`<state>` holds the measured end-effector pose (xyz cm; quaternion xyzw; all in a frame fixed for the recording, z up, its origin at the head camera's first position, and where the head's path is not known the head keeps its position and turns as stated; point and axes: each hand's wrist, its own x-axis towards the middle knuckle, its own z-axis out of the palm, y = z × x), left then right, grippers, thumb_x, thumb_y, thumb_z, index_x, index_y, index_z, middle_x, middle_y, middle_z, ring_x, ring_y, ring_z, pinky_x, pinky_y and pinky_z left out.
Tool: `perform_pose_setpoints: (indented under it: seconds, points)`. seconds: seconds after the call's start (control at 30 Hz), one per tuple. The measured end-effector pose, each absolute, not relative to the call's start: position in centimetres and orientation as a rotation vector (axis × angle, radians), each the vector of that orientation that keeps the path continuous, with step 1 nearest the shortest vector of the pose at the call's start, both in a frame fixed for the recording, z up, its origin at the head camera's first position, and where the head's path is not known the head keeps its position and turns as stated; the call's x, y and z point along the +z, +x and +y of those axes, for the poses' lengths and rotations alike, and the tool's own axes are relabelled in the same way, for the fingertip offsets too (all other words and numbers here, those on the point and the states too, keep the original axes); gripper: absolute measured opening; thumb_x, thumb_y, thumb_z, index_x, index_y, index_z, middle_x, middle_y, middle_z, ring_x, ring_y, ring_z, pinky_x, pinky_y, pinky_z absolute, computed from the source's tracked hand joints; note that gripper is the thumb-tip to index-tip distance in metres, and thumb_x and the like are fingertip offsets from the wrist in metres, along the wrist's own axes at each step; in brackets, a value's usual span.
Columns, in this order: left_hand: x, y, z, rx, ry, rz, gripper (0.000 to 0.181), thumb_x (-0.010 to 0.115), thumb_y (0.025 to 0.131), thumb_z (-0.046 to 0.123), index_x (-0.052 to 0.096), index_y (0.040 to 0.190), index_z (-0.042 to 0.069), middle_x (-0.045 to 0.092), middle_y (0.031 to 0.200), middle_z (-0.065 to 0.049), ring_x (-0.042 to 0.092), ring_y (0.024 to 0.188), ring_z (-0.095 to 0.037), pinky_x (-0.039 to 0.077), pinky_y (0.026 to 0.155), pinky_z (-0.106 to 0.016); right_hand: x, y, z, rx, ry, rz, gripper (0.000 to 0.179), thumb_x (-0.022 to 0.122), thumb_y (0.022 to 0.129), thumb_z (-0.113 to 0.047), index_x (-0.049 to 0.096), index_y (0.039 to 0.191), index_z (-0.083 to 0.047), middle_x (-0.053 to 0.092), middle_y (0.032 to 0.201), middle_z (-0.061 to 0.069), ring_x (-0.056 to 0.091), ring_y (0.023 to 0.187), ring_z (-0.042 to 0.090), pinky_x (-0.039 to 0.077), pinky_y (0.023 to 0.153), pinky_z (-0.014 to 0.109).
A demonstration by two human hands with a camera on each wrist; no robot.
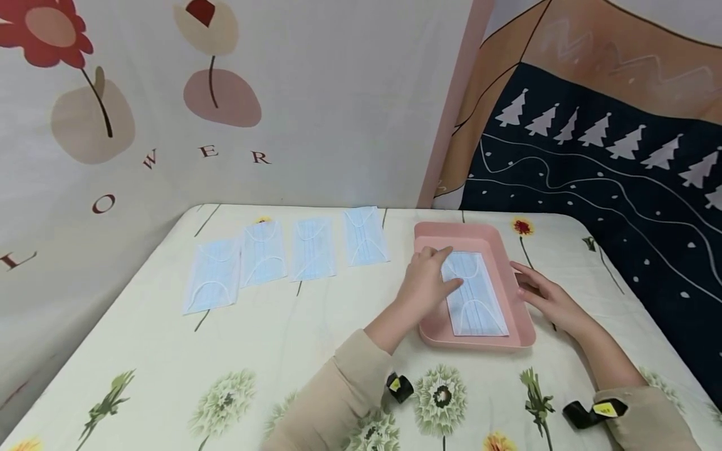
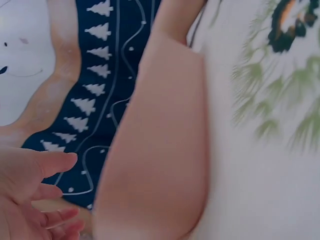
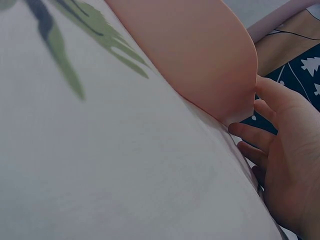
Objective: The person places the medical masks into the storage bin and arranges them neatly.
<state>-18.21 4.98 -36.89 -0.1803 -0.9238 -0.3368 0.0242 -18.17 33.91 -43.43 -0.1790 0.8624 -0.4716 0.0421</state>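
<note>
A light blue face mask (image 1: 476, 294) with white ear loops lies flat inside a pink tray (image 1: 521, 332). Over the tray's left side is my left hand (image 1: 424, 282), thumb and fingers spread apart above the mask's left edge, with nothing gripped. The left wrist view shows that hand's loosely bent fingers (image 2: 55, 217) beside the tray's outer wall (image 2: 155, 145). My right hand (image 1: 549, 299) is at the tray's right side. Its relaxed fingertips are right at the outer wall, seen closely in the right wrist view beside the pink tray's corner (image 3: 200, 55).
Several more blue face masks (image 1: 313, 249) lie in a slanting row on the left and back of the table. A white flowered cloth (image 1: 141, 326) covers the table. Behind hang a pale printed curtain (image 1: 338, 113) and a dark tree-patterned cloth (image 1: 592, 169).
</note>
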Motion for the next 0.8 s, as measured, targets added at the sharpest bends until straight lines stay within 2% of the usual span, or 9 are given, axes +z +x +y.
perform_pose_setpoints:
  seconds: [0.27,0.53,0.8]
  points:
    - [-36.2,-18.9,1.4,-1.188,-0.511,-2.736,0.057,0.069,0.090,0.024,0.048,0.141,0.009,0.052,0.127,-0.011,0.048,0.119,-0.024,0.045,0.094,-0.033,-43.3,-18.2,33.6,-1.463,-0.537,2.620,0.058,0.049,0.101,-0.018,0.023,0.153,-0.010,0.042,0.138,0.028,0.042,0.113,-0.010,0.036,0.088,0.007]
    - [-37.1,-20.3,-1.9,-1.191,-0.481,-2.738,0.060,0.069,0.090,0.027,0.045,0.143,0.009,0.051,0.125,-0.013,0.048,0.117,-0.026,0.045,0.093,-0.038,-43.3,-18.2,33.6,-1.492,-0.602,2.605,0.058,0.050,0.101,-0.010,0.024,0.152,-0.006,0.043,0.136,0.031,0.043,0.114,-0.008,0.036,0.088,0.008]
    - [-37.9,-22.5,-5.1,-1.135,-0.385,-2.747,0.064,0.070,0.089,0.027,0.043,0.143,0.006,0.048,0.128,-0.020,0.048,0.116,-0.032,0.044,0.094,-0.041,-43.3,-18.2,33.6,-1.492,-0.600,2.614,0.057,0.050,0.100,-0.010,0.024,0.151,-0.005,0.044,0.135,0.031,0.044,0.113,-0.007,0.036,0.088,0.007]
